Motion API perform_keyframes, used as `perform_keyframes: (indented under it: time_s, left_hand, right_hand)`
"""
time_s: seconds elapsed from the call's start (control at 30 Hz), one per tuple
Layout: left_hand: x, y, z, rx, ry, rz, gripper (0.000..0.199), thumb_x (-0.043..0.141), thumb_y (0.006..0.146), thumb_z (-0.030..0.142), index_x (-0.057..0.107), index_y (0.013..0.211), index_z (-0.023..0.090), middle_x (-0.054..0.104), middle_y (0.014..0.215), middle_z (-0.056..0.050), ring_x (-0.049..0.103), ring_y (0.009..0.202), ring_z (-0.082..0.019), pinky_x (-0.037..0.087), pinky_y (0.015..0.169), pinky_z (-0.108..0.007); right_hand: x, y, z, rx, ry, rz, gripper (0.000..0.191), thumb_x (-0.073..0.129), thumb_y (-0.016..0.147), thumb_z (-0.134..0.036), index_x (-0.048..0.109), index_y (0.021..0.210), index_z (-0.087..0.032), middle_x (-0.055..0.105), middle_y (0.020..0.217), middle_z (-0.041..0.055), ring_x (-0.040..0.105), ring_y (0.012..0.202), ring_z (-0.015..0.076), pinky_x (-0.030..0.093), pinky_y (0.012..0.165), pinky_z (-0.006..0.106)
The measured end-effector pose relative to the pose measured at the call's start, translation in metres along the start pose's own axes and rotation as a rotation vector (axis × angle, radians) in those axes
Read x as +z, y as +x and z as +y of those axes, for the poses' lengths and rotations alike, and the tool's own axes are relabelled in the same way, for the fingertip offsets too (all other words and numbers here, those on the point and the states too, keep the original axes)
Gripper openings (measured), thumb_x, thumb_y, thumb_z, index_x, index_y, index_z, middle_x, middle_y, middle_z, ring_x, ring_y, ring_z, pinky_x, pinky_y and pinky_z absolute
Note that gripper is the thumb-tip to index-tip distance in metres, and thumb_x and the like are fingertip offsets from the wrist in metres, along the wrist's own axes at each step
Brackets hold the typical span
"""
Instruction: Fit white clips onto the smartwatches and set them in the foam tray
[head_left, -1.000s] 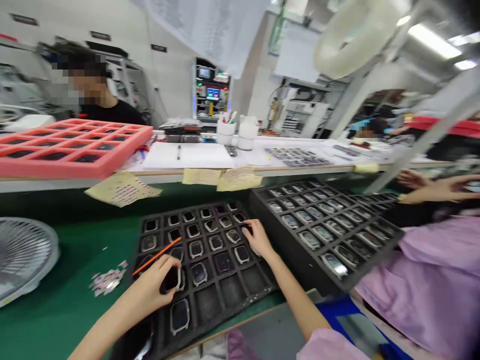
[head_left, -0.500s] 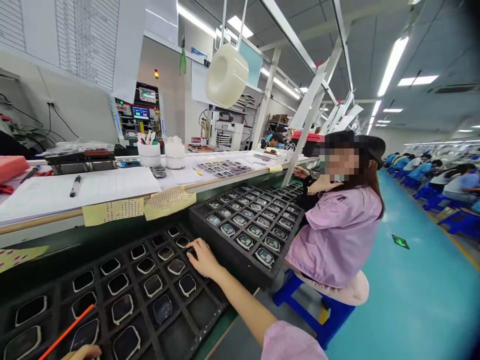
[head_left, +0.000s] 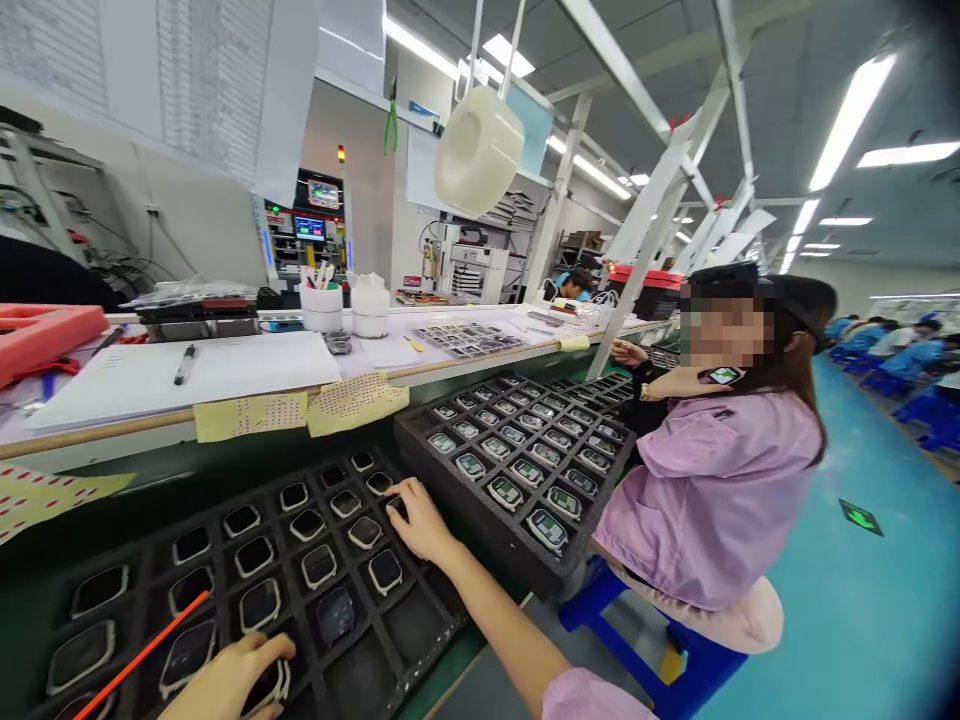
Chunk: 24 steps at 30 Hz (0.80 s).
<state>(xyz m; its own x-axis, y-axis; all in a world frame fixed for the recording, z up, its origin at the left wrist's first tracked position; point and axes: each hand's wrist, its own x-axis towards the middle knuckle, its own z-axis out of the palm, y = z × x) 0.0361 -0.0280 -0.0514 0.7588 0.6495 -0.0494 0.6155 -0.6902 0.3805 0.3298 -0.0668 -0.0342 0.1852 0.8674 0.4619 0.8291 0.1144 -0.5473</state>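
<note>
A black compartment tray [head_left: 352, 668] lies in front of me, with dark-screened smartwatch bodies in many of its cells. My left hand [head_left: 232, 672] is at the near side, its thumb and fingers closed around the edges of a watch body [head_left: 271, 690] that it partly covers. Toward the tray's right edge, my right hand [head_left: 421, 522] has its fingertips curled on another watch body [head_left: 394, 506], mostly hidden beneath them. A thin orange stick [head_left: 142, 655] slants across the cells left of my left hand.
A second foam tray [head_left: 517, 540] of watches with lit screens stands to the right. Beside it a co-worker [head_left: 720, 500] sits on a blue stool [head_left: 637, 640], holding a watch [head_left: 724, 376]. Behind, a shelf carries papers [head_left: 247, 375], a pen and white cups [head_left: 322, 305]. A tape roll [head_left: 480, 150] hangs above.
My left hand has moved right and farther into view, onto a watch body in the near row. My right hand stays at its cell. The whole view has shifted slightly.
</note>
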Motion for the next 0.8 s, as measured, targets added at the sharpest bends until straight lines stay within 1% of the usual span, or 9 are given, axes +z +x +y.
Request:
perform_keyframes:
  time_s: [0.13,0.2,0.23,0.3,0.37,0.47,0.6,0.73,0.8]
  left_hand:
    - [-0.047,-0.011,0.036,0.021,-0.051,-0.113,0.031,0.052,0.071,0.017,0.066,0.096,0.026,0.070,0.101,-0.002,0.065,0.098,-0.021,0.048,0.090,-0.031]
    - [-0.062,-0.013,0.055,-0.021,0.001,-0.138,0.027,0.050,0.074,0.016,0.065,0.097,0.023,0.070,0.099,-0.005,0.065,0.096,-0.021,0.048,0.088,-0.031]
    - [-0.065,-0.012,0.063,-0.040,0.044,-0.163,0.027,0.051,0.076,0.016,0.064,0.099,0.021,0.069,0.100,-0.007,0.065,0.096,-0.021,0.048,0.086,-0.031]
    - [-0.064,-0.009,0.074,-0.091,0.164,-0.201,0.033,0.053,0.072,0.010,0.062,0.103,0.018,0.067,0.103,-0.010,0.065,0.095,-0.023,0.049,0.084,-0.030]
    - [-0.057,-0.007,0.078,-0.141,0.254,-0.201,0.038,0.056,0.070,0.009,0.061,0.107,0.015,0.066,0.104,-0.013,0.065,0.095,-0.025,0.049,0.082,-0.032]
    - [-0.048,-0.010,0.075,-0.168,0.240,-0.171,0.044,0.063,0.066,0.010,0.060,0.110,0.015,0.067,0.104,-0.013,0.065,0.094,-0.027,0.050,0.081,-0.033]
    - [-0.054,-0.013,0.073,-0.147,0.127,-0.087,0.039,0.066,0.067,0.013,0.063,0.105,0.018,0.068,0.101,-0.009,0.066,0.091,-0.024,0.050,0.079,-0.029]
    - [-0.066,0.002,0.090,-0.052,0.046,0.015,0.034,0.067,0.070,0.017,0.063,0.104,0.020,0.068,0.100,-0.006,0.065,0.092,-0.023,0.049,0.080,-0.027]
    - [-0.066,0.015,0.101,-0.005,0.060,0.000,0.034,0.067,0.071,0.018,0.062,0.105,0.019,0.067,0.104,-0.007,0.065,0.093,-0.023,0.049,0.079,-0.027]
  right_hand:
    - [0.000,-0.004,0.002,-0.022,0.090,-0.002,0.020,0.051,0.084,-0.012,0.055,0.102,-0.022,0.053,0.101,0.0066,0.053,0.102,0.0221,0.045,0.093,0.039]
    - [0.002,-0.007,0.005,-0.027,0.143,-0.013,0.020,0.049,0.086,-0.015,0.055,0.103,-0.022,0.052,0.102,0.0072,0.052,0.103,0.0231,0.044,0.094,0.041]
    - [0.003,-0.008,0.007,-0.029,0.166,-0.020,0.019,0.048,0.087,-0.016,0.055,0.104,-0.022,0.051,0.103,0.0077,0.052,0.103,0.0237,0.043,0.094,0.042]
    - [0.003,-0.010,0.010,-0.030,0.202,-0.035,0.019,0.047,0.088,-0.020,0.055,0.105,-0.023,0.050,0.104,0.0086,0.051,0.105,0.0250,0.044,0.094,0.044]
    - [0.002,-0.012,0.012,-0.032,0.227,-0.054,0.019,0.046,0.088,-0.024,0.054,0.105,-0.023,0.050,0.104,0.0094,0.050,0.106,0.0263,0.045,0.091,0.045]
    - [0.000,-0.014,0.012,-0.043,0.224,-0.054,0.019,0.046,0.088,-0.027,0.055,0.105,-0.022,0.051,0.104,0.0102,0.052,0.104,0.0270,0.047,0.086,0.045]
    - [-0.001,-0.016,0.010,-0.067,0.205,-0.043,0.020,0.045,0.089,-0.029,0.055,0.104,-0.022,0.052,0.103,0.0103,0.053,0.102,0.0264,0.050,0.081,0.042]
    - [0.000,-0.016,0.009,-0.089,0.218,-0.040,0.020,0.044,0.089,-0.029,0.055,0.104,-0.022,0.053,0.102,0.0100,0.054,0.101,0.0256,0.051,0.079,0.040]
    - [0.000,-0.017,0.009,-0.090,0.218,-0.033,0.020,0.044,0.089,-0.030,0.055,0.104,-0.022,0.053,0.102,0.0100,0.054,0.100,0.0256,0.051,0.078,0.040]
